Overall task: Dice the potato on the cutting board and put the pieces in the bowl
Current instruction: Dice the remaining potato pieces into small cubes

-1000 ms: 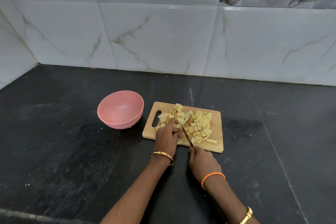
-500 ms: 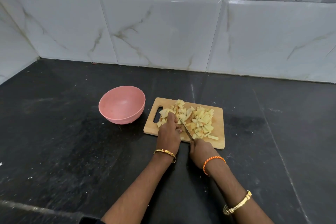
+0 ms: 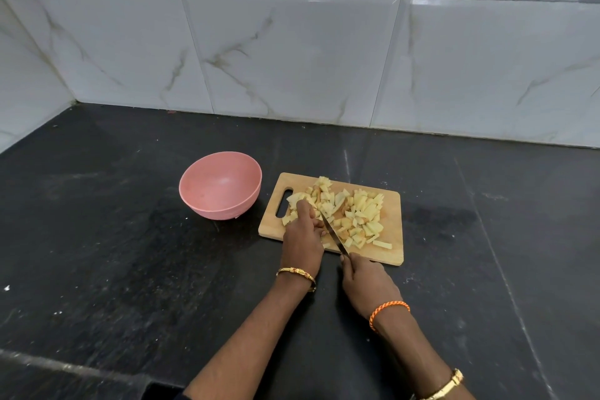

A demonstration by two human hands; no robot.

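A wooden cutting board (image 3: 394, 230) lies on the black counter, covered with several pale yellow potato pieces (image 3: 363, 214). My left hand (image 3: 303, 234) rests on the board's near left part, fingers curled over potato strips there. My right hand (image 3: 365, 282) grips the handle of a knife (image 3: 334, 234) just off the board's near edge; the blade slants up and left into the potato beside my left fingers. The pink bowl (image 3: 220, 185) stands left of the board, with nothing in it.
The black stone counter (image 3: 113, 253) stretches wide to the left and right of the board. White marble tiles (image 3: 292, 52) form the back wall and the left corner wall. The counter's front edge runs along the lower left.
The knife blade has shifted slightly against the potato under my left fingers, and my right hand has drawn back a little. The board and bowl stay in place.
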